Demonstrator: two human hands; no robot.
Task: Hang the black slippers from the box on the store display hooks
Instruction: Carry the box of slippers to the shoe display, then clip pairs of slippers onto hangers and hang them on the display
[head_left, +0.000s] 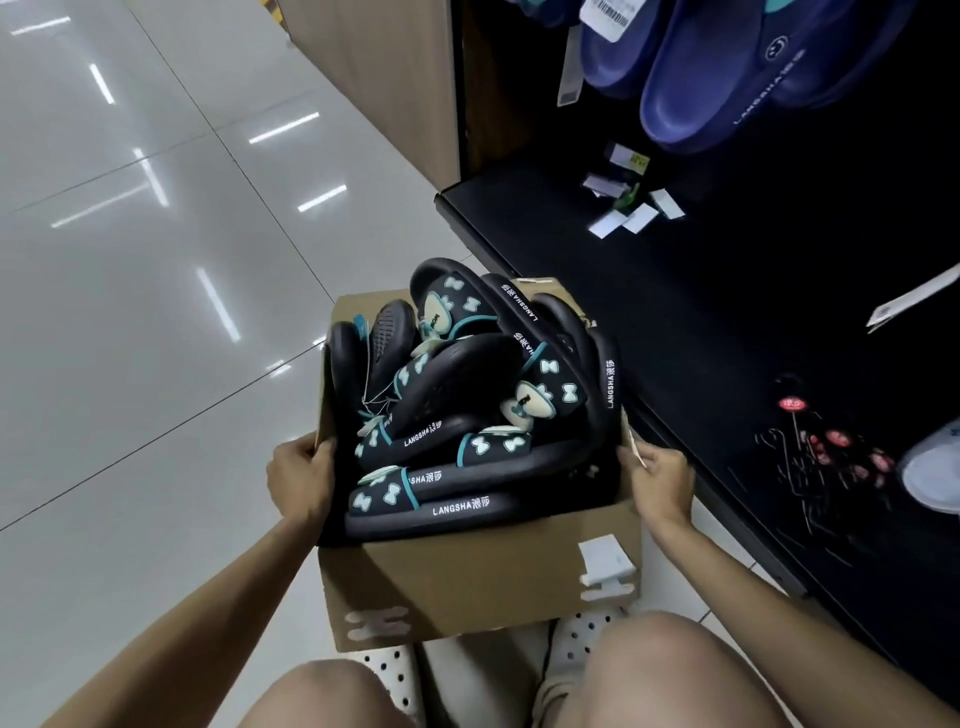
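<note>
A brown cardboard box (467, 582) stands on the floor in front of my knees, filled with several black slippers (457, 426) with pale bow prints, teal trim and white LANGSHA lettering. My left hand (298, 475) grips the box's left rim, fingers curled over the edge. My right hand (662, 486) grips the right rim by a small paper tag. Dark blue slippers (696, 88) hang on the display at the top right. No bare display hook is plainly visible.
A black display base shelf (701, 322) runs along the right, with loose white tags (631, 208) and a heap of loose wire pieces with red tips (826, 457) on it. A wooden panel (384, 78) stands behind it. Glossy white tile floor (130, 260) spreads left.
</note>
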